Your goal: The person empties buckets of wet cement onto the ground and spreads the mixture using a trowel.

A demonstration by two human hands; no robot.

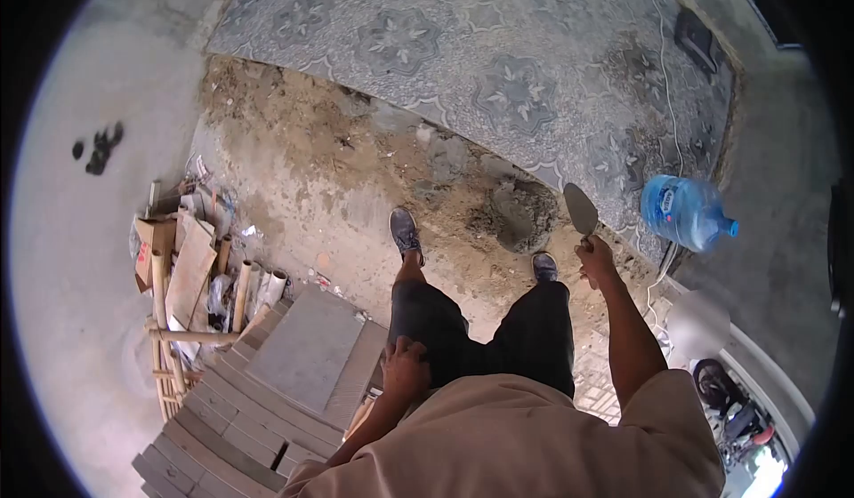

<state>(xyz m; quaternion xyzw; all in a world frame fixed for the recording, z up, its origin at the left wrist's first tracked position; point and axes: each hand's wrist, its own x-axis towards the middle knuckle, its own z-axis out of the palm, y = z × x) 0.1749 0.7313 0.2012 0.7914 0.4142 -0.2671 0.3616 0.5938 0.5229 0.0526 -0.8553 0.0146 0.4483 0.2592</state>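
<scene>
Right hand (594, 261) closed round the handle of a trowel (581, 209), blade pointing away from the body, over the edge of the tiling. Left hand (406, 366) rests on the left leg of the dark trousers (434, 314), fingers bent; palm hidden, can't tell if it grips anything.

Just ahead and left of the right hand: wet grey mortar (520, 216) on the ground, right shoe (544, 267) at its edge. Left shoe (406, 231) ahead of the left hand, on the bare strip.

Ground ahead of both hands: sandy soil (294, 111), brown and uneven, meeting a slanting edge of patterned grey tiles (511, 93) with flower motifs. White cable (663, 53) runs over the tiles, right of the trowel.

Right of the right hand: blue water bottle (685, 212), neck away from the hand; upright or lying, can't tell. Dark item (696, 40) farther out on the tiles, unclear.

Left of the left hand: grey slab (307, 347) on a stack of tiles (213, 409), close by the left forearm. Past that, a scrap heap: cardboard (155, 253), boards, tubes, bamboo poles (160, 293). Farthest left, smooth concrete floor (80, 222) with black stains (105, 147).
</scene>
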